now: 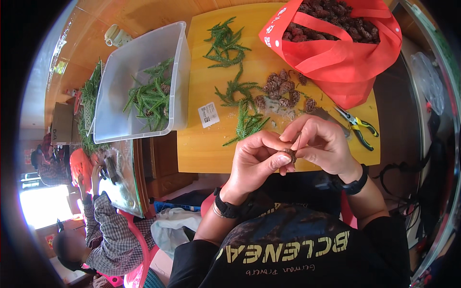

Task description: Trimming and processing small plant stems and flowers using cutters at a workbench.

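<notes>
My left hand (259, 158) is closed, with thumb and fingertips pinching a small brown pine cone (290, 153) over the table's near edge. Against the same cone, my right hand (322, 144) is closed too, its fingers pinching a thin wire (298, 139) that rises from it. Both hands partly cover the cone. Just beyond them lies a cluster of loose pine cones (286, 88) with crumbs around it. Green artificial fir sprigs (247, 126) spread from beside my left hand toward the table's far side. Pliers with yellow and black handles (357, 126) rest to the right of my right hand.
A red fabric bag (331, 72) full of pine cones stands at the far right of the yellow table (201, 153). On the left is a translucent plastic bin (180, 91) holding finished-looking sprigs. A white label (209, 115) lies beside it. Another person (113, 225) works at a table further left.
</notes>
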{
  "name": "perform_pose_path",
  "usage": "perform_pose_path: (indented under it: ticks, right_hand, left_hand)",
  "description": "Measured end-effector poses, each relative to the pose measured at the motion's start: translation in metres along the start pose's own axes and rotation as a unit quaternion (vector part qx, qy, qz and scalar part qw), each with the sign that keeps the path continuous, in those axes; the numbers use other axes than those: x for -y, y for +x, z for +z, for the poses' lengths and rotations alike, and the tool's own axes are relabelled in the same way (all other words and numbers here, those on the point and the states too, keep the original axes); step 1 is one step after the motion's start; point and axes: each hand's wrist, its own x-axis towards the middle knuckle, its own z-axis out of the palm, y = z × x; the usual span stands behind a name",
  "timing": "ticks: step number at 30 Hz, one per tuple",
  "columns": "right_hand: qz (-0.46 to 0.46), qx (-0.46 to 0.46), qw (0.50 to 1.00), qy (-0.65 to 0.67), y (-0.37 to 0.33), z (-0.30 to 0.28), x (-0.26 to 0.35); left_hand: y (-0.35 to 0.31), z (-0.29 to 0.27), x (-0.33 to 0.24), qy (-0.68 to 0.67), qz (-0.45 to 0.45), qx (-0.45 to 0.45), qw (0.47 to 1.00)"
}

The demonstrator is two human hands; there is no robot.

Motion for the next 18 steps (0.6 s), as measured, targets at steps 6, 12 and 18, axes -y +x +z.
perform_pose_path:
  ticks: [6,12,18]
  right_hand:
    - [-0.024,-0.006,0.995,-0.100,-0.001,-0.005,0.000]
    - [-0.085,-0.039,0.980,-0.178,-0.005,-0.001,-0.012]
    - [-0.167,-0.044,0.953,-0.248,-0.005,0.001,-0.010]
  left_hand:
    - [0.002,0.007,-0.007,0.095,0.019,-0.023,0.995]
    - [0.004,0.004,-0.002,0.250,0.113,-0.032,0.961]
    - [0.003,0.003,0.003,0.003,0.019,-0.016,1.000]
